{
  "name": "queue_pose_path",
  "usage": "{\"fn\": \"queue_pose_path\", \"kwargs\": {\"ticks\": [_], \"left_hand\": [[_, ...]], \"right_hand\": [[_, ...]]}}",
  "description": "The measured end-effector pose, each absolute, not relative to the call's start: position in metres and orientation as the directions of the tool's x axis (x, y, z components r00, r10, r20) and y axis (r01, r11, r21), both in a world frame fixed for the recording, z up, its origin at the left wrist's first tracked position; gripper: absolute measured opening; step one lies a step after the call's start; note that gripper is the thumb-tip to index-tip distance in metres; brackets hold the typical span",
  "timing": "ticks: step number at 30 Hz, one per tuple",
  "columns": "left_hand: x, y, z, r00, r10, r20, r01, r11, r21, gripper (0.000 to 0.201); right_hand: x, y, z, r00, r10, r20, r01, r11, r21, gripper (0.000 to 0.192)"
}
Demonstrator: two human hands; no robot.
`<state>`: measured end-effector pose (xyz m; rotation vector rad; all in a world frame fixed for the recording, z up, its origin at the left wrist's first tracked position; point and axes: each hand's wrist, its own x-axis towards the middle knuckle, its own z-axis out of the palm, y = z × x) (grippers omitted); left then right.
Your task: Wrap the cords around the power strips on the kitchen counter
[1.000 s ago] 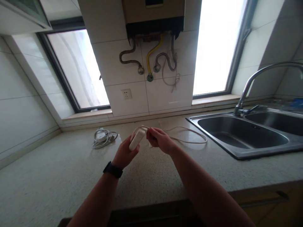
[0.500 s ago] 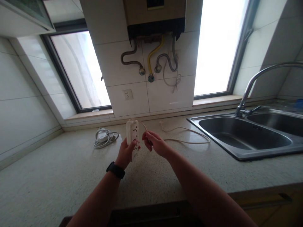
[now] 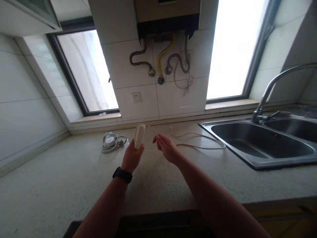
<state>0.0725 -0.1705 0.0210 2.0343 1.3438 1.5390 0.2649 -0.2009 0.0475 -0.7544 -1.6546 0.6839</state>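
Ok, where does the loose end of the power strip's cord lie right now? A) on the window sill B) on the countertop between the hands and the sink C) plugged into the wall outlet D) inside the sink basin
B: the cord runs from the right hand across the countertop, short of the sink, and the wall outlet is empty.

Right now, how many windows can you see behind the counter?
2. One window is left of the tiled pillar, above the coiled cable; the other window is right of it, above the sink.
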Motion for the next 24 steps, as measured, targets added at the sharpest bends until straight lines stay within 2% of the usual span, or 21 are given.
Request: {"fn": "queue_pose_path", "kwargs": {"ticks": [3, 6, 8, 10, 13, 16, 19, 24], "left_hand": [[0.064, -0.168, 0.024, -0.009, 0.759, 0.650, 0.666, -0.481, 0.570, 0.025], [0.059, -0.165, 0.025, -0.036, 0.796, 0.604, 0.633, -0.450, 0.630, 0.028], [0.060, -0.162, 0.024, -0.040, 0.839, 0.543, 0.507, -0.451, 0.734, 0.031], [0.063, -0.162, 0.024, -0.031, 0.885, 0.464, 0.309, -0.433, 0.846, 0.035], [0.069, -0.167, 0.026, -0.010, 0.930, 0.368, 0.073, -0.366, 0.928, 0.041], [0.073, -0.178, 0.032, 0.058, 0.956, 0.287, -0.119, -0.279, 0.953, 0.044], [0.074, -0.190, 0.039, 0.192, 0.948, 0.253, -0.276, -0.196, 0.941, 0.044], [0.075, -0.204, 0.041, 0.467, 0.840, 0.277, -0.415, -0.069, 0.907, 0.051]], "right_hand": [[0.269, -0.207, 0.053, -0.152, 0.764, 0.628, 0.178, 0.646, -0.743, 0.043], [0.271, -0.212, 0.058, -0.200, 0.742, 0.640, 0.264, 0.670, -0.694, 0.046], [0.274, -0.213, 0.059, -0.208, 0.728, 0.653, 0.329, 0.681, -0.654, 0.047], [0.277, -0.211, 0.060, -0.196, 0.725, 0.661, 0.383, 0.677, -0.629, 0.048], [0.284, -0.206, 0.061, -0.225, 0.738, 0.636, 0.446, 0.658, -0.607, 0.048], [0.293, -0.203, 0.063, -0.266, 0.756, 0.598, 0.494, 0.640, -0.588, 0.047], [0.302, -0.197, 0.063, -0.247, 0.771, 0.587, 0.500, 0.620, -0.605, 0.048], [0.313, -0.184, 0.058, -0.282, 0.804, 0.524, 0.396, 0.595, -0.699, 0.050]]}}
